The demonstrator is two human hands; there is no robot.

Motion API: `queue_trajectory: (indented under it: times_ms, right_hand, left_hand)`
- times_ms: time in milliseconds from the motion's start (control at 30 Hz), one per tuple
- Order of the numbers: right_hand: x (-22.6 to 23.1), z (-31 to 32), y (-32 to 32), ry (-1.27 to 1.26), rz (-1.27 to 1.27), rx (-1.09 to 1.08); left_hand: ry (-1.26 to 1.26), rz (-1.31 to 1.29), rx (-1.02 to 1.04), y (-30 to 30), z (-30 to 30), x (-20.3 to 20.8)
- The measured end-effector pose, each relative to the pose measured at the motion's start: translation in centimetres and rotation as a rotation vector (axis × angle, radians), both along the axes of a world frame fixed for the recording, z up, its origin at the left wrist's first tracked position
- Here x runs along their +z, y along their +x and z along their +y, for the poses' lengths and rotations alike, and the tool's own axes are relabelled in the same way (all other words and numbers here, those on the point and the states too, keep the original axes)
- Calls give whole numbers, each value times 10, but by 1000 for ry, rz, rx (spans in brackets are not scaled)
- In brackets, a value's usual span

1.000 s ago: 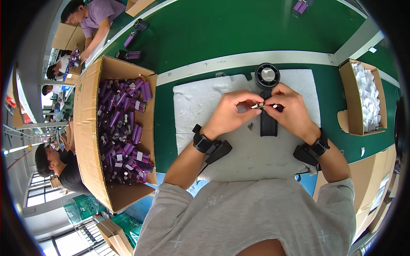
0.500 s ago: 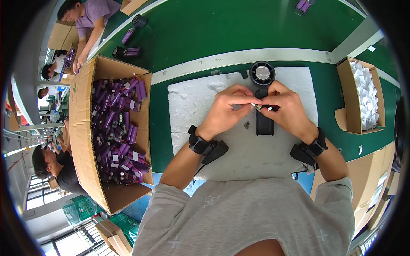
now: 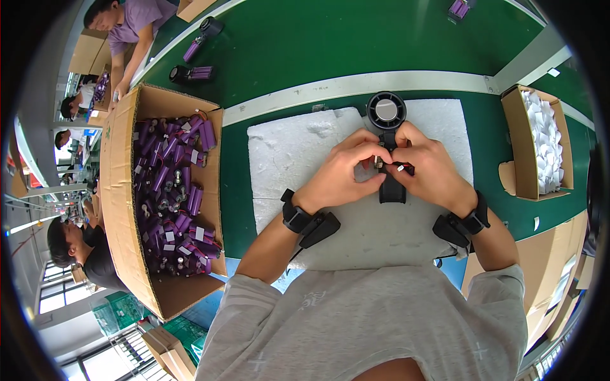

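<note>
Lying handheld fan (image 3: 389,149), head away.

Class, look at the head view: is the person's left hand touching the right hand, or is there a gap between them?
Touching. In the head view, the left hand and the right hand meet at the fingertips over the black handheld fan, with no gap between them.

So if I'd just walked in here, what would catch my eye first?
Probably the two hands meeting at the middle of the white foam mat: the left hand and right hand pinch small parts over a black handheld fan lying there. Next, the big cardboard box on the left, heaped with purple cylinders. On the right, a smaller box holds white slips.
</note>
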State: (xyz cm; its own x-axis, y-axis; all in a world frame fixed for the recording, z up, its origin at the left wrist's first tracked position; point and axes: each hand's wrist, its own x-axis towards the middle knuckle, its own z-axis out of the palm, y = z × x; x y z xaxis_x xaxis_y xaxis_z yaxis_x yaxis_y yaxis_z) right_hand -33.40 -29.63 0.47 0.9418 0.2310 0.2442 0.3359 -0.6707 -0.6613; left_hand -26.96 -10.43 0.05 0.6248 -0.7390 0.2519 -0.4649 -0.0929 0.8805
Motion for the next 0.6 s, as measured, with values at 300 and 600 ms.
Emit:
queue_trajectory:
  times_ms: [300,600]
  right_hand:
    - [9,-5,1,241,72,2]
    - [2,-4,0,140,-94,52]
  left_hand:
    - [14,176,51,1,2,-7]
    - [-83,294,13,3,3,-14]
